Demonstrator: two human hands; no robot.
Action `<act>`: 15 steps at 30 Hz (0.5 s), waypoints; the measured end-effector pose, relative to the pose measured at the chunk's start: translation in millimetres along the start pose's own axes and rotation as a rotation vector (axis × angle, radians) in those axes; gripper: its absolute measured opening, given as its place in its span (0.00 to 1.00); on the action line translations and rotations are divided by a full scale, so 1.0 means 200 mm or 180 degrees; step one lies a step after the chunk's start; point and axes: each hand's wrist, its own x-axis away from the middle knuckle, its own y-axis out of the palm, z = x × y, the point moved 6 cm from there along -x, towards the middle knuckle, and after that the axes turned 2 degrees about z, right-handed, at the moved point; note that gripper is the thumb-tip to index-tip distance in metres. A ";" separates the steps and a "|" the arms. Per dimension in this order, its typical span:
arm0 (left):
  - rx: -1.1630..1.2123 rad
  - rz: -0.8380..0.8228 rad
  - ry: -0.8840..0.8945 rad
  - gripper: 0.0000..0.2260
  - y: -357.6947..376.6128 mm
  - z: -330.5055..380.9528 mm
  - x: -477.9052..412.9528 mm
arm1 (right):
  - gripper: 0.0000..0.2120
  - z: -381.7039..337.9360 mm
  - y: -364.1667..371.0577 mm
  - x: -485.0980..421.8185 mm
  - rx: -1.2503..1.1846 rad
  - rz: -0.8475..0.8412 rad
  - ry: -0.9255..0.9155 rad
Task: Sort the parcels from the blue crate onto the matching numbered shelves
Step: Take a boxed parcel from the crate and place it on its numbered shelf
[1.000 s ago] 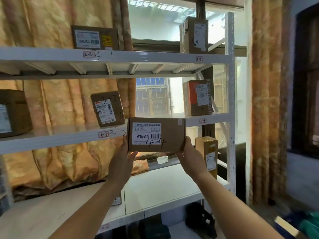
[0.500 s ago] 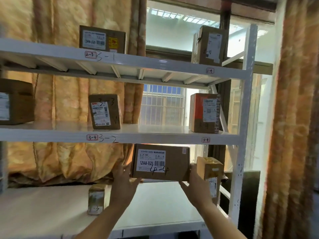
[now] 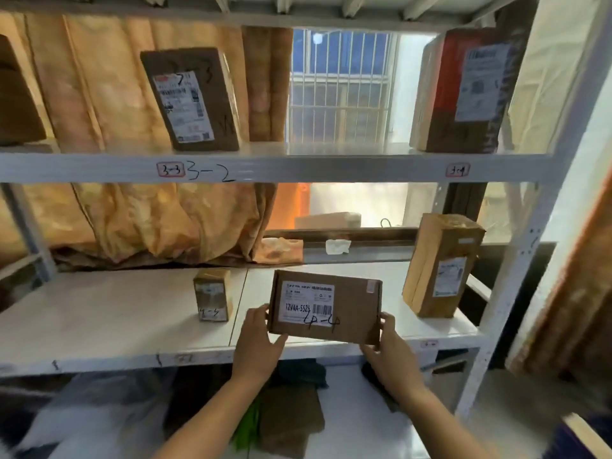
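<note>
Parcel [image 3: 326, 308], fingers [image 3: 259, 318] clasping both short ends

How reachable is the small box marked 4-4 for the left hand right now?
Probably not straight away: the left hand is gripping the flat parcel together with the right hand. The small box stands close by on the shelf, nothing between them, so a freed hand likely could.

You are holding a flat brown cardboard parcel [image 3: 354, 313] with white barcoded label [image 3: 308, 301] and black handwriting [image 3: 322, 323]; mottled orange fabric curtains [image 3: 132, 220] are hanging behind white metal shelving [image 3: 331, 167].
</note>
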 end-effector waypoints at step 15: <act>0.0413 -0.0545 -0.0031 0.21 0.61 -0.19 -0.40 | 0.25 0.34 0.19 -0.30 -0.0542 0.0068 0.1331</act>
